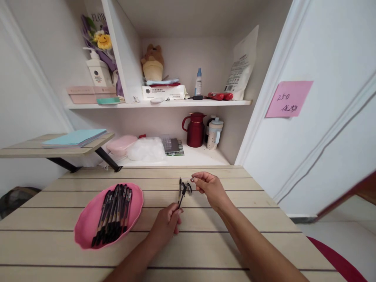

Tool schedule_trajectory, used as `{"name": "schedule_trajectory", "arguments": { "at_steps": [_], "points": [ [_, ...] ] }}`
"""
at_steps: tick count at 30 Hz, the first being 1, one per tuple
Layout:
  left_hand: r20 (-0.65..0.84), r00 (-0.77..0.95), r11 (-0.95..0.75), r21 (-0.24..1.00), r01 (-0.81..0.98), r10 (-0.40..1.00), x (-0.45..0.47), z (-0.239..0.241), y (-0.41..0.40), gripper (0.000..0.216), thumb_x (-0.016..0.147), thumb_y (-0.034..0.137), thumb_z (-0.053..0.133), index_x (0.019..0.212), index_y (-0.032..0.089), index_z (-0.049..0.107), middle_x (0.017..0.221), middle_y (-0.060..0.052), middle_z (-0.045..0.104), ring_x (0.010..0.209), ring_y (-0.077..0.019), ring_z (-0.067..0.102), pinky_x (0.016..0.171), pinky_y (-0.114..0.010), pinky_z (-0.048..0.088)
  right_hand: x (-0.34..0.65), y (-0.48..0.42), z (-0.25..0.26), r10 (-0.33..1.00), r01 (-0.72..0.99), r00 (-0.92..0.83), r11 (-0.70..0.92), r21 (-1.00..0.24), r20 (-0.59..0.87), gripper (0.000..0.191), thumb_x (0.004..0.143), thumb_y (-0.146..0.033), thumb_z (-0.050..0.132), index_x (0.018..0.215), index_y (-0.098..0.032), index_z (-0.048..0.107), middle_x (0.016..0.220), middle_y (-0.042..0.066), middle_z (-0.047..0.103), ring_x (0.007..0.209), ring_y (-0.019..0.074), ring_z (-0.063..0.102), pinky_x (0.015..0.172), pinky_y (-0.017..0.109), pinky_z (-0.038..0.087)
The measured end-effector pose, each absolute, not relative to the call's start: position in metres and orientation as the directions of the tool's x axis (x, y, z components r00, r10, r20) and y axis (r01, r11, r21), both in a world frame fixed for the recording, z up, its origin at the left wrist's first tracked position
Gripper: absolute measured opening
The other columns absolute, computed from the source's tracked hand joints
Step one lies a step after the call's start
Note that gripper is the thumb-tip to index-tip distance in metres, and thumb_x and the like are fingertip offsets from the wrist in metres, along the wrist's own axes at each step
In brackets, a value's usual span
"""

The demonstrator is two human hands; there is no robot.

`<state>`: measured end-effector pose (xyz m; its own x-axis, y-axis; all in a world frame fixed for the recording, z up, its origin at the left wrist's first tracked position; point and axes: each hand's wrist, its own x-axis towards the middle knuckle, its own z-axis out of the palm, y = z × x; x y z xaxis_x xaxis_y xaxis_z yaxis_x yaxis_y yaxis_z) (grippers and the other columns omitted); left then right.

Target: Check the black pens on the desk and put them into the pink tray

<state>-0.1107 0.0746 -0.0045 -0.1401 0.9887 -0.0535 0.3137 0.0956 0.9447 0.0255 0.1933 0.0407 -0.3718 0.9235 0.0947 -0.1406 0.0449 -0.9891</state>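
Observation:
My left hand (168, 223) is closed around a black pen (183, 194), which points up and away from me over the table. To its right, my right hand (210, 188) is held in a pinch just above the tabletop. Whatever lies between that thumb and forefinger is too small to make out. Close to the held pen, a thin black pen part (180, 185) and some small dark pieces (189, 189) lie on the slatted wooden table (223, 243). A pink scalloped dish (84, 231) on the left holds several black pens (113, 215), laid side by side.
A small raised stand (23, 149) with light blue booklets (75, 138) occupies the back left. Behind the table, the lower shelf holds a cotton-filled bag (147, 149), a dark red jug (195, 131) and a lidded cup (215, 135). A pink note (289, 98) hangs at right.

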Motion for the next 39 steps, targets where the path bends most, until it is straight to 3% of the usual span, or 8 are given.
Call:
{"name": "schedule_trajectory", "arguments": {
  "at_steps": [7,13,18,22,27,31,36,39],
  "points": [
    [-0.04,-0.114,0.081,0.921,0.381,0.993,-0.109,0.001,0.073,0.026,0.079,0.038,0.039,0.072,0.017,0.051,0.057,0.005,0.048,0.039,-0.0058,0.045,0.036,-0.016,0.027,0.021,0.185,0.046,0.919,-0.229,-0.377,0.026,-0.973,0.113,0.024,0.058,-0.032,0.066,0.075,-0.016,0.06,0.057,-0.001,0.055,0.043,0.0059,0.041,0.04,0.02,0.028],
    [-0.036,-0.102,0.074,0.913,0.4,0.994,-0.11,-0.001,0.074,0.027,0.079,0.038,0.038,0.073,0.017,0.052,0.057,0.005,0.049,0.039,-0.0063,0.046,0.036,-0.017,0.027,0.02,0.182,0.048,0.893,-0.18,-0.431,0.053,-0.982,0.127,0.022,0.057,-0.03,0.066,0.073,-0.015,0.061,0.055,-0.003,0.053,0.045,0.0061,0.04,0.043,0.021,0.033],
    [-0.039,-0.103,0.077,0.915,0.395,0.994,-0.11,-0.002,0.075,0.026,0.079,0.039,0.038,0.074,0.017,0.052,0.057,0.005,0.048,0.039,-0.0064,0.046,0.037,-0.017,0.027,0.02,0.18,0.047,0.881,-0.125,-0.467,0.024,-0.992,0.08,0.027,0.058,-0.029,0.066,0.08,-0.014,0.062,0.056,-0.003,0.052,0.045,0.0055,0.039,0.044,0.02,0.03],
    [-0.045,-0.116,0.088,0.914,0.396,0.992,-0.11,-0.003,0.074,0.025,0.079,0.038,0.039,0.075,0.017,0.052,0.057,0.005,0.049,0.04,-0.0065,0.046,0.037,-0.017,0.027,0.021,0.179,0.044,0.851,-0.073,-0.524,0.0,-0.997,0.038,0.021,0.059,-0.03,0.065,0.073,-0.014,0.063,0.056,-0.002,0.053,0.046,0.0057,0.038,0.042,0.02,0.025],
    [-0.03,-0.12,0.075,0.916,0.393,0.992,-0.111,-0.006,0.075,0.025,0.078,0.037,0.04,0.073,0.017,0.052,0.054,0.006,0.047,0.038,-0.0061,0.044,0.038,-0.017,0.028,0.019,0.18,0.04,0.904,-0.025,-0.426,0.028,-0.999,0.036,0.021,0.054,-0.028,0.069,0.057,-0.015,0.052,0.048,-0.005,0.048,0.044,0.0054,0.037,0.045,0.02,0.026],
    [-0.037,-0.119,0.081,0.916,0.392,0.992,-0.112,-0.008,0.076,0.025,0.078,0.038,0.04,0.073,0.017,0.053,0.055,0.006,0.047,0.038,-0.006,0.044,0.037,-0.017,0.027,0.019,0.18,0.04,0.859,-0.059,-0.512,-0.035,-0.998,0.0,0.023,0.058,-0.032,0.066,0.072,-0.016,0.058,0.056,-0.004,0.052,0.045,0.006,0.041,0.042,0.02,0.025],
    [-0.043,-0.13,0.09,0.921,0.378,0.991,-0.111,-0.008,0.077,0.025,0.077,0.039,0.041,0.072,0.017,0.053,0.054,0.006,0.047,0.038,-0.0063,0.044,0.038,-0.018,0.027,0.019,0.18,0.041,0.896,-0.074,-0.444,-0.043,-0.996,-0.006,0.022,0.055,-0.03,0.068,0.058,-0.015,0.052,0.047,-0.006,0.046,0.041,0.0045,0.037,0.041,0.019,0.024],
    [-0.045,-0.14,0.094,0.926,0.366,0.989,-0.111,-0.008,0.077,0.025,0.077,0.039,0.041,0.074,0.017,0.054,0.054,0.006,0.047,0.038,-0.0066,0.044,0.038,-0.018,0.027,0.019,0.181,0.041,0.874,-0.071,-0.485,-0.065,-0.995,-0.022,0.022,0.055,-0.029,0.068,0.067,-0.016,0.055,0.052,-0.005,0.049,0.042,0.005,0.039,0.04,0.019,0.024]
  ]
}}
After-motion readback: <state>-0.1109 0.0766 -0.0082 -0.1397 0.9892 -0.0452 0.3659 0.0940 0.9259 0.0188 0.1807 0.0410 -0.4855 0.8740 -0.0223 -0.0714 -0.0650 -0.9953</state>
